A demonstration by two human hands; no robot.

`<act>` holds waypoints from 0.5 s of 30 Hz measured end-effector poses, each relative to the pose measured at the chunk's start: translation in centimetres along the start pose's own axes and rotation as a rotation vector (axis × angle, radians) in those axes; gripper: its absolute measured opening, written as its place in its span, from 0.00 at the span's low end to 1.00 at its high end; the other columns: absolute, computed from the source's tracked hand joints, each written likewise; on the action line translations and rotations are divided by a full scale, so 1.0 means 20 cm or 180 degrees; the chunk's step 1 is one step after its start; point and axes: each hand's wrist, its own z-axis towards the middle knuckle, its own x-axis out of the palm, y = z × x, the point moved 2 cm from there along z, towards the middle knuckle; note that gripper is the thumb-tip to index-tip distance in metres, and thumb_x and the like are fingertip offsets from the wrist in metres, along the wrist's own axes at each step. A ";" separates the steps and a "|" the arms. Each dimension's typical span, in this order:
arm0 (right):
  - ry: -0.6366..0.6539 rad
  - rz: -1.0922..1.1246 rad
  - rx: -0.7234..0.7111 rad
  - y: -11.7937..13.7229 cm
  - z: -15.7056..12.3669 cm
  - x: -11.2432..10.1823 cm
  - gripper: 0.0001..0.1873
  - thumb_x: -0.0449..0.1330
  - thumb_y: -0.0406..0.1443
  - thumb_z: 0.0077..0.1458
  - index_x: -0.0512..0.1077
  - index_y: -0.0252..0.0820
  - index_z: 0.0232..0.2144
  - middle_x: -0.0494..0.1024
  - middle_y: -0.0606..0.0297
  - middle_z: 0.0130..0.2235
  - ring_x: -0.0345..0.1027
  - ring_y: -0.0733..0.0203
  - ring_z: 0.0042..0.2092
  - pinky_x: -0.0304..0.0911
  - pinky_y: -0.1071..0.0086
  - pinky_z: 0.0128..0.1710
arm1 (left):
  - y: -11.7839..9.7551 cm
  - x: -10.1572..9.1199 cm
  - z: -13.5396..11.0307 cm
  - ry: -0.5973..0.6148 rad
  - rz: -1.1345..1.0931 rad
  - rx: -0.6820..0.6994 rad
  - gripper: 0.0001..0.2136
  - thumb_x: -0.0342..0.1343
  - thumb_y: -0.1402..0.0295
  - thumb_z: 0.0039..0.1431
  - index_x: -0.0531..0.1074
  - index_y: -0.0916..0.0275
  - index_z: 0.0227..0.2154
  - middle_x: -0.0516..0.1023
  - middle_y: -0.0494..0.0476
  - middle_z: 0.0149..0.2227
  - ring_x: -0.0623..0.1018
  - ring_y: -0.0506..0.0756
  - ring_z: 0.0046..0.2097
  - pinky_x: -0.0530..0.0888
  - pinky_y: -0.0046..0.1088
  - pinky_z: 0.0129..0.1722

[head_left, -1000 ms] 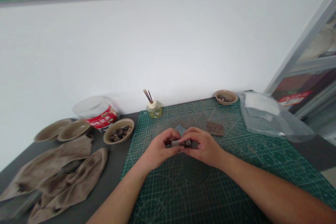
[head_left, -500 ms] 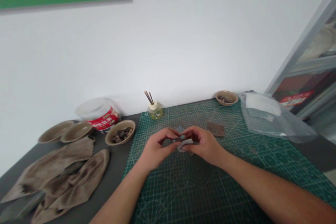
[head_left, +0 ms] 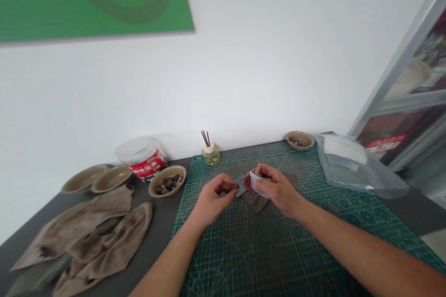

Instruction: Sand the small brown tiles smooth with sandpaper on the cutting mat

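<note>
My left hand (head_left: 218, 197) pinches a small dark pebble-like piece (head_left: 235, 186) between thumb and fingertips. In my right hand (head_left: 277, 188) is a bent piece of sandpaper (head_left: 258, 184), pale on the side toward me and brownish beyond. The hands are slightly apart above the green cutting mat (head_left: 223, 250). Beneath and between them lie a brown sandpaper square (head_left: 256, 202) with a dark marking and a blue-grey sheet (head_left: 241, 181), partly covered. Another brown sandpaper piece (head_left: 291, 179) sits behind my right hand, mostly hidden by it.
Left of the mat, a bowl (head_left: 154, 190) holds several dark pieces, near two stacked-looking bowls (head_left: 75, 185), a red-labelled tub (head_left: 144, 167) and brown cloths (head_left: 114, 250). A reed diffuser (head_left: 211, 155) stands by the wall. At right are another bowl (head_left: 306, 146) and a plastic bag (head_left: 362, 176).
My hands have moved apart; the small dark piece stays in the left and the sandpaper in the right. The sandpaper square below is now more exposed. The camera has tilted up slightly.
</note>
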 end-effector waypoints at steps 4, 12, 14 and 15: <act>-0.0234 -0.0118 -0.0017 -0.06 0.04 0.02 0.06 0.61 0.36 0.52 0.68 0.42 0.34 0.77 0.64 0.36 0.72 0.60 0.37 0.66 0.68 0.34 | 0.02 0.01 0.00 0.0009 -0.0077 -0.0051 0.08 0.62 0.65 0.54 0.72 0.63 0.34 0.76 0.52 0.30 0.74 0.51 0.32 0.69 0.25 0.33; -0.0490 -0.1441 -0.0268 -0.16 0.04 -0.01 0.07 0.62 0.36 0.49 0.73 0.42 0.34 0.74 0.70 0.29 0.66 0.64 0.30 0.60 0.73 0.28 | 0.06 0.01 0.01 -0.0150 0.0257 -0.0067 0.11 0.61 0.64 0.54 0.76 0.63 0.39 0.77 0.54 0.31 0.75 0.52 0.32 0.70 0.26 0.33; -0.0483 -0.1562 -0.0326 -0.15 0.04 -0.02 0.07 0.62 0.36 0.49 0.73 0.42 0.34 0.76 0.69 0.30 0.68 0.63 0.31 0.61 0.72 0.30 | 0.06 0.02 0.02 -0.0055 0.0375 -0.0077 0.10 0.61 0.64 0.54 0.76 0.63 0.38 0.77 0.54 0.30 0.75 0.52 0.32 0.70 0.26 0.33; -0.0475 -0.1599 -0.0341 -0.14 0.03 -0.02 0.07 0.62 0.35 0.50 0.73 0.42 0.35 0.76 0.69 0.30 0.68 0.62 0.31 0.61 0.71 0.31 | 0.06 0.02 0.02 -0.0025 0.0416 -0.0084 0.10 0.61 0.64 0.55 0.75 0.63 0.38 0.77 0.54 0.30 0.75 0.52 0.32 0.70 0.26 0.33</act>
